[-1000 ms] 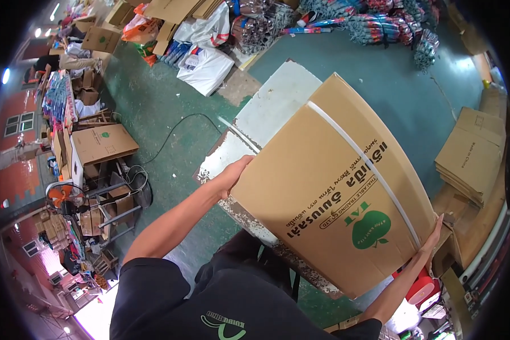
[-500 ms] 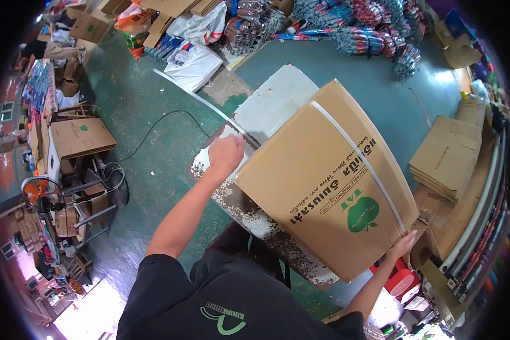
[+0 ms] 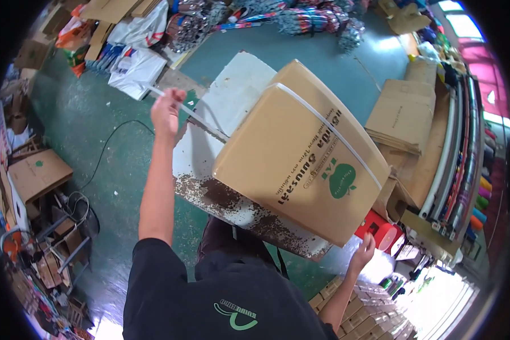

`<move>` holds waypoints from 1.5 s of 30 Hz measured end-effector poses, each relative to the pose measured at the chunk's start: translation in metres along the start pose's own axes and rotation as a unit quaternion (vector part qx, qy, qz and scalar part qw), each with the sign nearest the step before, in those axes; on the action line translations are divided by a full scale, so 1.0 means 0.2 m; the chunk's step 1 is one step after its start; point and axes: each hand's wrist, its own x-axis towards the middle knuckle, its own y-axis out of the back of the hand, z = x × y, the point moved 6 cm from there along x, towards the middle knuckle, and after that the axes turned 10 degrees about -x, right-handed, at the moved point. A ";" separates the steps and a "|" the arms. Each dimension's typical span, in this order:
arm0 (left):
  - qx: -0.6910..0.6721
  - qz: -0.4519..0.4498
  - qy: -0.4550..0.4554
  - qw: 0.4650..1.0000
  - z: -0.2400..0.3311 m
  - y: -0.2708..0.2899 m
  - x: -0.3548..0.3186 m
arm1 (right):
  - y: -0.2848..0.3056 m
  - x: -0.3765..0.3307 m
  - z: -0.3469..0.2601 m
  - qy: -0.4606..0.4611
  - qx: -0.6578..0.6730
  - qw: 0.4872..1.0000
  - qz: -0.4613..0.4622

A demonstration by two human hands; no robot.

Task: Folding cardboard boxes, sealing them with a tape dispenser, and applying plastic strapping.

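A large brown cardboard box (image 3: pixel 266 150) with a green apple print lies tilted across a white worktable (image 3: pixel 241 79) whose paint is worn off near my side. A flat white strap (image 3: pixel 309 103) runs over the box. Its loose length leaves from the box's left side, across the tabletop. My left hand (image 3: pixel 166 113) is closed on that loose length, out beyond the table's left edge. Off the box's near right corner, my right hand (image 3: pixel 361 253) is raised with nothing in it, its fingers loosely stretched. The underside of the box is hidden.
Flattened cartons (image 3: pixel 402 116) are stacked at right, beside long rolls (image 3: pixel 459 147). A red object (image 3: pixel 378 231) sits by the box's near right corner. White bags (image 3: pixel 136 71) and bundled goods (image 3: pixel 311 20) lie at the back. A black cable (image 3: pixel 105 141) crosses the floor at left.
My left hand has moved left, away from the box, and now grips the loose strap. My right hand has come off the box's near right corner. The whole view has shifted.
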 end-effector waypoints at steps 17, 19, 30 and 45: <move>0.600 -0.542 -0.363 0.462 0.45 -1.75 -1.61 | -0.14 -0.04 -1.02 0.348 0.001 0.916 -0.199; 0.551 -0.521 -0.420 0.499 0.51 -1.84 -1.68 | -0.06 0.16 -0.54 0.339 0.035 0.935 -0.095; 0.512 -0.438 -0.208 0.709 0.47 -1.69 -1.46 | 0.15 0.62 1.17 0.101 -0.131 0.982 -0.087; 0.623 -0.414 -0.277 0.603 0.33 -1.70 -1.57 | -0.92 0.20 0.71 0.019 0.098 0.995 0.030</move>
